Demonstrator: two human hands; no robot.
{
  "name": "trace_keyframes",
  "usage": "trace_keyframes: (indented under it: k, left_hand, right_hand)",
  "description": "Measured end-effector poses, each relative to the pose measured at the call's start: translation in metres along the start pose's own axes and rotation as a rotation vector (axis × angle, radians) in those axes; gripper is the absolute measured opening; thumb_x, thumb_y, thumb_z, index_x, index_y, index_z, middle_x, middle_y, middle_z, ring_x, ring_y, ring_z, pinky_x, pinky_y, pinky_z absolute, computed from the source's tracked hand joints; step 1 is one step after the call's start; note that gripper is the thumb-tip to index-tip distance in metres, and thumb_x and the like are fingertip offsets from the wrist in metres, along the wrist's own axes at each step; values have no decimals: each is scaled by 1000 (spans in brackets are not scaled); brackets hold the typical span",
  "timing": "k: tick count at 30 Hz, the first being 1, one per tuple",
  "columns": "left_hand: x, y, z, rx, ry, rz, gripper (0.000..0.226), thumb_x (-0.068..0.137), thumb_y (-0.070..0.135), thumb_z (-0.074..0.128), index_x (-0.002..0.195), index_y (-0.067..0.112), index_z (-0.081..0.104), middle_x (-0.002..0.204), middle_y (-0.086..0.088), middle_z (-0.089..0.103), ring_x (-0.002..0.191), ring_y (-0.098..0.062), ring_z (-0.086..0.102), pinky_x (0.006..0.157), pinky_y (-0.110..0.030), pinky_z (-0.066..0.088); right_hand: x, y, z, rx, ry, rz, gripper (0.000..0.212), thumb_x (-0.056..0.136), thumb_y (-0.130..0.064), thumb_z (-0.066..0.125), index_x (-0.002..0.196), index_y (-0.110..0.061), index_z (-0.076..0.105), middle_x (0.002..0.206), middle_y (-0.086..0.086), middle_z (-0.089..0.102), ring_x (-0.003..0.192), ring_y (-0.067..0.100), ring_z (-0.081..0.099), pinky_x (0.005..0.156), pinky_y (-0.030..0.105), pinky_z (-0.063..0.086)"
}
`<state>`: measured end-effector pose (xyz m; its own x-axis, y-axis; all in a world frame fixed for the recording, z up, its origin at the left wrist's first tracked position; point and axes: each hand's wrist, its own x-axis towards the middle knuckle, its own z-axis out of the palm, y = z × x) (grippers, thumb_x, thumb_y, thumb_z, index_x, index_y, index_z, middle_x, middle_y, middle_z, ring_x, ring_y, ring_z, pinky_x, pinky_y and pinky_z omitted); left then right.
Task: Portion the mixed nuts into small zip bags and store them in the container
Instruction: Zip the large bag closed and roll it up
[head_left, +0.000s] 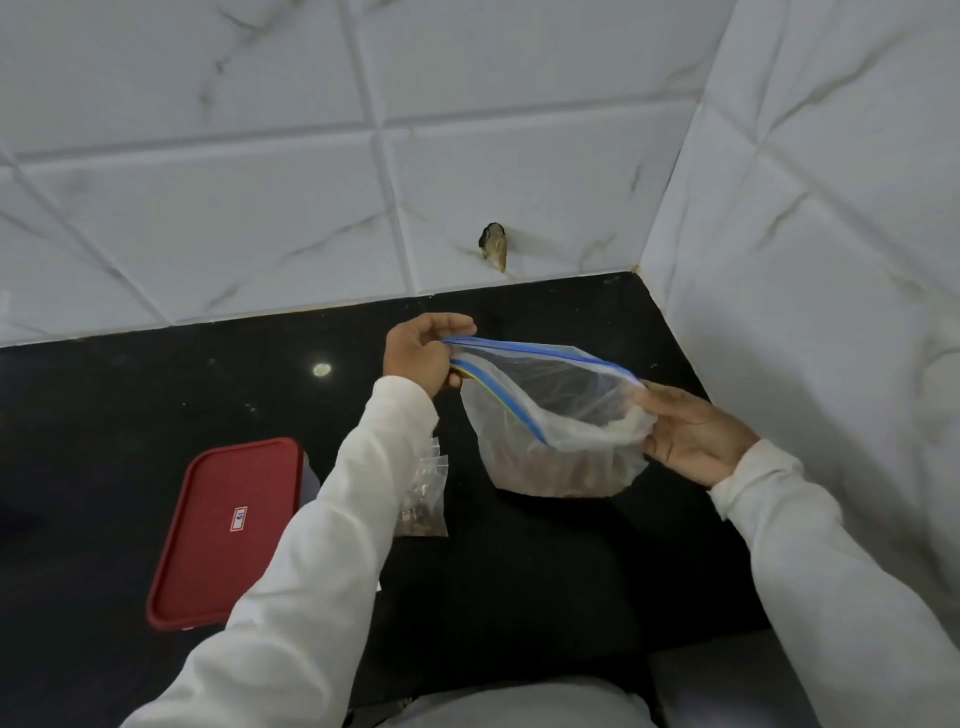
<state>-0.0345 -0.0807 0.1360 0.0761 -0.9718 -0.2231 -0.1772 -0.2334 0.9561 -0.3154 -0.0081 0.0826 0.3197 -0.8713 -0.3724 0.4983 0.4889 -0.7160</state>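
The large zip bag (550, 410) is thin, clear, crinkled plastic film with a blue seal strip. The small zip bags (425, 493) are clear glossy plastic. The container lid (228, 530) is smooth red plastic. The desk (156, 395) is polished black stone; the wall tiles (208, 208) are glossy marble-look white. The sleeves (332, 545) are matt white cloth.

A home kitchen corner: a black stone tabletop (545, 571) meets white marble-look wall tiles (208, 218) on two sides.

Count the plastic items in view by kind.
Large clear zip bag with blue seal: 1
Small clear zip bag of nuts: 1 visible; white sleeve may hide more
Red-lidded rectangular plastic container: 1
Total: 3 visible
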Motion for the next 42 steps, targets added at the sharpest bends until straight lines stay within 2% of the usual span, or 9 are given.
trace_keyframes:
  k: [5,11,15,19,24,33,36,38,42]
  left_hand:
    - [-5,7,-2,155,-37,64,39,89,-15,47,100,16,69,102,3,74,70,-12,69,41,-17,43]
    - [-24,24,11,382,-52,228,47,81,-17,49,96,24,68,95,10,65,72,-13,62,39,-16,45]
    - [-25,24,16,542,-58,243,42,85,-12,55,105,23,69,99,4,61,79,-23,67,59,-34,62]
    - [-16,2,14,436,-39,161,24,92,2,61,104,21,69,101,-1,66,80,-20,69,67,-37,63]
    - [-8,-17,8,106,-18,5,14,93,12,64,103,18,71,105,-4,69,88,-21,71,70,-36,63]
    - [-12,-15,12,216,66,37,28,91,-7,54,94,19,66,98,-1,69,58,-19,71,42,-18,46]
    - [-19,-2,17,286,60,77,32,87,-9,60,95,21,67,98,-3,66,58,-22,70,45,-23,51]
    - [-23,8,19,465,-4,136,39,80,-11,66,99,23,67,95,2,61,71,-23,67,55,-33,60]
    - [-22,18,14,795,-95,166,46,79,-3,68,113,27,65,101,-3,62,85,-26,65,73,-43,62]
  right_hand:
    - [13,-12,12,-380,431,-109,14,84,-4,60,75,-12,67,64,1,54,48,6,45,39,15,37]
    - [17,-21,37,-1612,953,-471,13,76,-8,63,82,-17,57,67,5,59,62,32,54,60,31,45]
    - [23,-22,42,-1483,983,-313,10,81,-12,63,86,-18,57,77,4,57,70,28,52,61,28,37]
    - [21,-29,33,-535,677,-24,20,77,-28,76,90,-21,63,92,7,68,78,21,63,61,29,48]
    - [12,-14,16,-286,381,80,28,87,-19,70,113,-16,60,110,11,72,102,26,70,88,41,54]
    - [20,-6,16,-719,849,-284,20,74,-4,73,69,-14,57,64,5,58,64,23,59,47,27,51]
    - [20,-17,37,-1447,968,-623,16,74,1,57,75,-12,49,60,4,50,55,30,46,55,30,39]
    - [18,-22,56,-1776,964,-522,18,76,-1,54,84,-15,46,69,4,52,61,31,46,60,32,35]
    - [11,-39,66,-1697,972,-458,16,79,-8,59,88,-21,55,75,2,58,70,29,55,62,30,40]
